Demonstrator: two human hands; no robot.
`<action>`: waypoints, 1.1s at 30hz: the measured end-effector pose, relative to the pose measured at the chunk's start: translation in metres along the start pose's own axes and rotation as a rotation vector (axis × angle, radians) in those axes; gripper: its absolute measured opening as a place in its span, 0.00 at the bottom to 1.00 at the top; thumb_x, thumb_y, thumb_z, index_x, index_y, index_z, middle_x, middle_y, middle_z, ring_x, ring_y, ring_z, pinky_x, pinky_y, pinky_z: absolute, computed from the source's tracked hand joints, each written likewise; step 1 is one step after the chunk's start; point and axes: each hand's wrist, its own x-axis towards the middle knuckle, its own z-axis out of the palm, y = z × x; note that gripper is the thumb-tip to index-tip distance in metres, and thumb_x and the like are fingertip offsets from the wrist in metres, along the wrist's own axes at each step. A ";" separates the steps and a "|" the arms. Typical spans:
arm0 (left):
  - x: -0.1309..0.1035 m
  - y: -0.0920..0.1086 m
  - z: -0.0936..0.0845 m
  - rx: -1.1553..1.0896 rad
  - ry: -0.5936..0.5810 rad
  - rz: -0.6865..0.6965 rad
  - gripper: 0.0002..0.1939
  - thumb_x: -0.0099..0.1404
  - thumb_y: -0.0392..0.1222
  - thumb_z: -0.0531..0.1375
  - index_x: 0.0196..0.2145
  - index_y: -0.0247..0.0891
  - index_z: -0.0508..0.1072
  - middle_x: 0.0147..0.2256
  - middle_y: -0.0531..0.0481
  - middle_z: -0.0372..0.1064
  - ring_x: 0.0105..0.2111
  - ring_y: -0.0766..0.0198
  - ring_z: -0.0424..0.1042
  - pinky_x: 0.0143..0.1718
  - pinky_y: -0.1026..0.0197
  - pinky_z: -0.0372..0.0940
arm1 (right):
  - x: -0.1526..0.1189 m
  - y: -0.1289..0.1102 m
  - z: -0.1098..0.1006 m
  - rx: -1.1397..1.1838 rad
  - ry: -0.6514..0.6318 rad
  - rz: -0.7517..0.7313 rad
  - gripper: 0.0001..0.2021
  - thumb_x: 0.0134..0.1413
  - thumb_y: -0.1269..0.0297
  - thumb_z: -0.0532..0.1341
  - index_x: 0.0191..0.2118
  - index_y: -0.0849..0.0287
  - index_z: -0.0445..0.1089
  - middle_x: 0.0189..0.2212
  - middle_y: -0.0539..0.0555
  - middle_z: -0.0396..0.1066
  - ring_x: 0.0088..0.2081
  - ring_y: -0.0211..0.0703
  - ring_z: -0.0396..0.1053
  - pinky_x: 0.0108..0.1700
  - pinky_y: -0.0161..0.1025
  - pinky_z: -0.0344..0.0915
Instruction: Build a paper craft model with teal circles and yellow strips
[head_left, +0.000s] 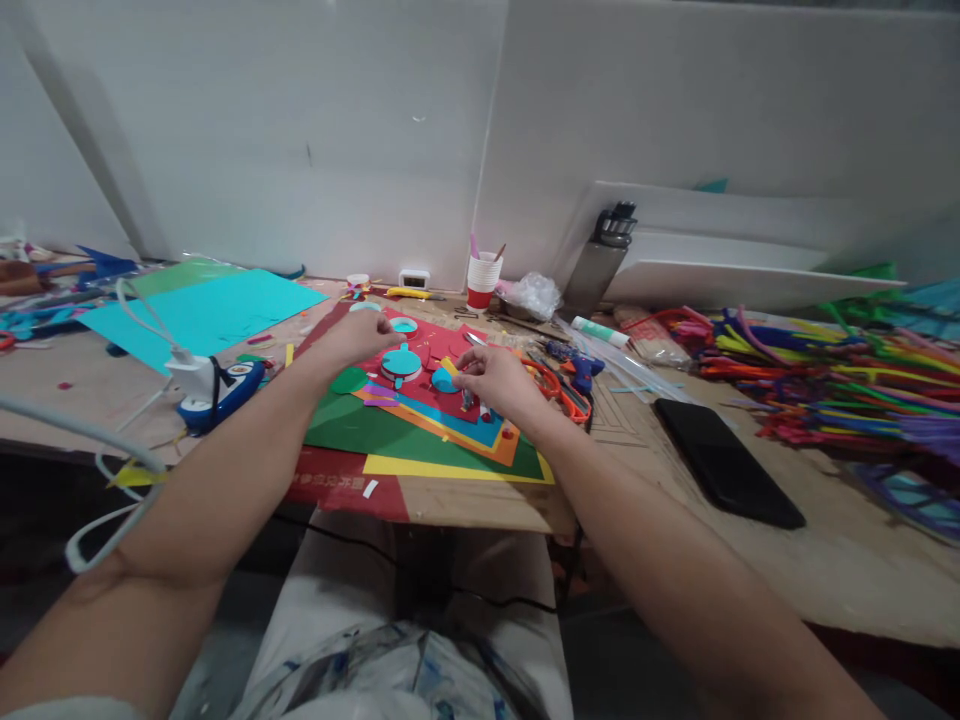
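My left hand (pixel 361 336) is closed in a pinch over the red paper (pixel 450 335). What its fingertips hold, if anything, is too small to make out. Just right of it lies a small white ring with a cyan centre (pixel 403 327). My right hand (pixel 491 378) pinches a small yellow paper strip (pixel 449 367) above a blue paper disc (pixel 442 381). Between the hands sits a larger cyan disc with small tabs (pixel 401 364) on a white round base. Purple paper strips (pixel 381 396) and a green paper oval (pixel 349 380) lie nearer me.
Orange-handled scissors (pixel 576 405) lie right of my right hand. A black phone (pixel 727 462) and bundled pipe cleaners (pixel 795 370) are farther right. Stacked paper cups (pixel 484 282) stand behind. Cyan sheets (pixel 217 312) and a blue power strip (pixel 221 397) with white cables are left.
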 end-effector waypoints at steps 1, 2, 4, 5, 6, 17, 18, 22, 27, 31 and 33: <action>0.001 -0.002 0.002 0.066 -0.035 -0.013 0.16 0.53 0.49 0.66 0.17 0.37 0.71 0.16 0.50 0.63 0.21 0.66 0.61 0.24 0.63 0.48 | -0.001 -0.001 0.001 -0.010 -0.016 0.024 0.07 0.48 0.73 0.64 0.35 0.59 0.69 0.23 0.48 0.72 0.18 0.36 0.68 0.15 0.29 0.58; 0.002 -0.003 0.005 0.105 -0.078 -0.027 0.17 0.52 0.50 0.66 0.15 0.37 0.70 0.16 0.50 0.63 0.21 0.65 0.61 0.24 0.62 0.47 | -0.001 -0.002 0.002 -0.020 -0.025 0.041 0.08 0.49 0.73 0.64 0.36 0.59 0.69 0.23 0.48 0.72 0.18 0.37 0.69 0.14 0.30 0.58; 0.001 -0.003 0.010 0.120 -0.130 -0.063 0.19 0.48 0.51 0.68 0.13 0.37 0.69 0.14 0.49 0.63 0.20 0.64 0.61 0.23 0.62 0.47 | -0.002 -0.004 0.004 -0.049 -0.034 0.048 0.09 0.49 0.73 0.64 0.39 0.59 0.70 0.23 0.49 0.73 0.18 0.38 0.69 0.14 0.30 0.58; 0.000 -0.002 0.012 0.107 -0.143 -0.078 0.19 0.45 0.51 0.70 0.12 0.38 0.69 0.13 0.49 0.62 0.19 0.64 0.60 0.23 0.62 0.47 | -0.001 -0.004 0.004 -0.070 -0.038 0.043 0.10 0.50 0.73 0.65 0.40 0.59 0.70 0.23 0.49 0.73 0.18 0.37 0.69 0.14 0.30 0.58; 0.000 -0.002 0.013 0.087 -0.152 -0.090 0.19 0.43 0.51 0.70 0.12 0.38 0.69 0.12 0.50 0.62 0.19 0.64 0.60 0.23 0.62 0.46 | -0.001 -0.004 0.004 -0.094 -0.043 0.036 0.11 0.50 0.71 0.65 0.41 0.59 0.70 0.24 0.50 0.74 0.18 0.37 0.68 0.15 0.30 0.58; -0.002 -0.003 0.019 -0.052 -0.095 -0.088 0.19 0.35 0.44 0.74 0.21 0.39 0.69 0.17 0.53 0.64 0.22 0.62 0.64 0.23 0.63 0.48 | 0.008 0.001 -0.011 -0.409 0.177 -0.157 0.09 0.57 0.64 0.59 0.35 0.60 0.76 0.32 0.54 0.77 0.34 0.41 0.71 0.37 0.36 0.62; -0.002 -0.004 0.019 -0.084 -0.080 -0.085 0.20 0.34 0.42 0.74 0.23 0.39 0.69 0.18 0.53 0.64 0.22 0.62 0.65 0.24 0.64 0.49 | 0.007 0.002 -0.012 -0.409 0.186 -0.166 0.09 0.57 0.64 0.59 0.34 0.60 0.76 0.32 0.54 0.77 0.33 0.40 0.70 0.36 0.35 0.62; 0.005 -0.010 0.017 -0.178 -0.022 -0.082 0.21 0.36 0.39 0.74 0.29 0.38 0.71 0.22 0.52 0.66 0.25 0.60 0.67 0.25 0.63 0.51 | 0.007 0.009 -0.014 -0.391 0.237 -0.220 0.09 0.56 0.64 0.58 0.34 0.59 0.76 0.31 0.52 0.76 0.31 0.39 0.69 0.36 0.35 0.60; 0.013 -0.017 0.015 -0.409 -0.133 -0.034 0.12 0.45 0.41 0.70 0.26 0.37 0.72 0.25 0.51 0.69 0.25 0.63 0.67 0.27 0.63 0.57 | 0.006 0.013 -0.021 -0.343 0.283 -0.223 0.10 0.55 0.63 0.58 0.37 0.60 0.76 0.31 0.52 0.76 0.31 0.39 0.68 0.36 0.35 0.60; 0.009 -0.009 0.015 -0.802 -0.198 0.067 0.14 0.50 0.40 0.68 0.35 0.38 0.72 0.32 0.50 0.72 0.30 0.66 0.71 0.30 0.64 0.63 | 0.005 0.010 -0.030 -0.253 0.321 -0.239 0.11 0.55 0.61 0.58 0.37 0.60 0.76 0.29 0.52 0.75 0.29 0.39 0.68 0.34 0.35 0.60; 0.005 -0.003 0.014 -0.878 -0.160 0.156 0.15 0.49 0.39 0.68 0.35 0.37 0.71 0.31 0.51 0.72 0.29 0.68 0.70 0.28 0.67 0.63 | 0.002 0.007 -0.038 -0.202 0.365 -0.233 0.12 0.55 0.60 0.58 0.37 0.61 0.76 0.30 0.53 0.76 0.30 0.40 0.68 0.34 0.35 0.61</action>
